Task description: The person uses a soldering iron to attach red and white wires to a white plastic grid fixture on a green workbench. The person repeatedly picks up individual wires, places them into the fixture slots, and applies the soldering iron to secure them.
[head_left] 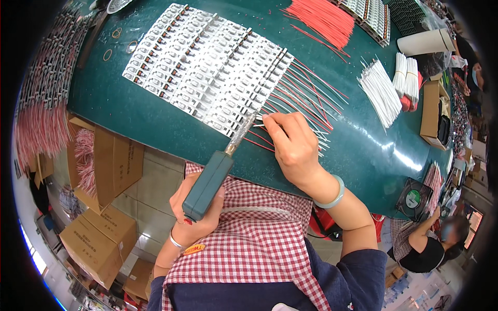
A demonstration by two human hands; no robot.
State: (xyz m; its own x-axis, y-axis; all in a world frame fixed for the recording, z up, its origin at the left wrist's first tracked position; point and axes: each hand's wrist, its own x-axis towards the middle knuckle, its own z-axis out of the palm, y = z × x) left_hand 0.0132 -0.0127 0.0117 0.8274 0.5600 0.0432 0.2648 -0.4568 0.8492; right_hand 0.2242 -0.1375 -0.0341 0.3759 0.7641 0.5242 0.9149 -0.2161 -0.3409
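Note:
My left hand [196, 205] is closed around a soldering iron [208, 185] with a boxy dark green handle. Its silvery shaft points up to the lower right edge of a panel of small white circuit boards [199, 67]. Right by the tip, the fingers of my right hand [294, 142] pinch a thin wire, mostly hidden by the fingertips. From that edge of the panel a row of red and white wires [311, 98] fans out to the right over the green table [358, 150]. Some pass under my right hand.
Bundles of red wires [321, 20] and white wires [380, 93] lie farther back and right. A cylindrical white container [425, 42], a cardboard box [434, 111] and a black fan [414, 198] stand rightward. Cartons [101, 243] sit at left below the table. Another person [428, 241] works at lower right.

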